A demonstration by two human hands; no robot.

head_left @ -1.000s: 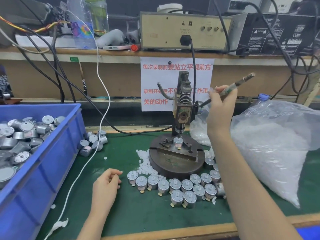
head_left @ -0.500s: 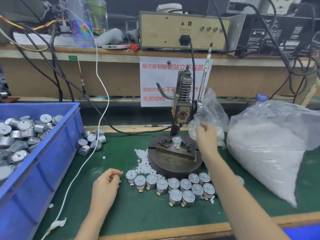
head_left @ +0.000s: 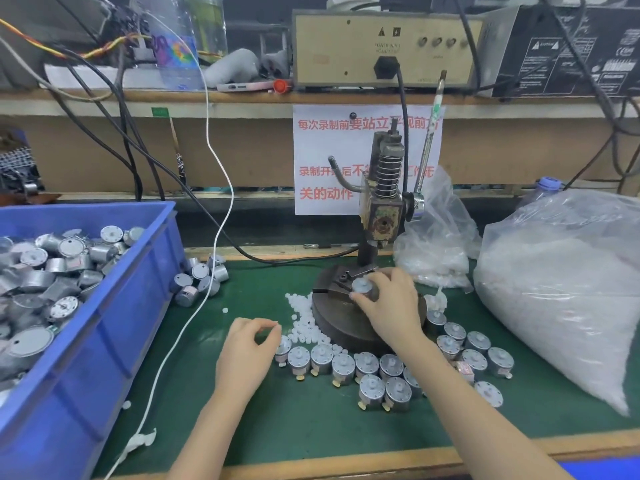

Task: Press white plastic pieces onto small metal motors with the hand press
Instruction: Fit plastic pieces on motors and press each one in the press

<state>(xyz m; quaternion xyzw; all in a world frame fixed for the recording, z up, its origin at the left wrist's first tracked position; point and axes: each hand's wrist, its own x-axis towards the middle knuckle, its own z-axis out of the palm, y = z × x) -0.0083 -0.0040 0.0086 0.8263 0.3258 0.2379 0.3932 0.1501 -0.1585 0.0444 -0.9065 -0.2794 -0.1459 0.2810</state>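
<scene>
Gripping the motor [head_left: 362, 287] on the press [head_left: 383, 216], the right hand [head_left: 389, 304] may tilt it; left hand's [head_left: 247, 348] hold is unclear.

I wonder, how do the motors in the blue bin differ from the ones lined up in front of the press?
The bin motors lie heaped at all angles; the row motors stand upright, side by side on the mat. The bin motors show flat, bare faces; the row motors seem to carry a small white hub on top. Both are small silver cylinders.

A green-matted workbench [head_left: 294, 427] below a wooden shelf [head_left: 242, 97] bearing a paper notice [head_left: 322, 150].
</scene>
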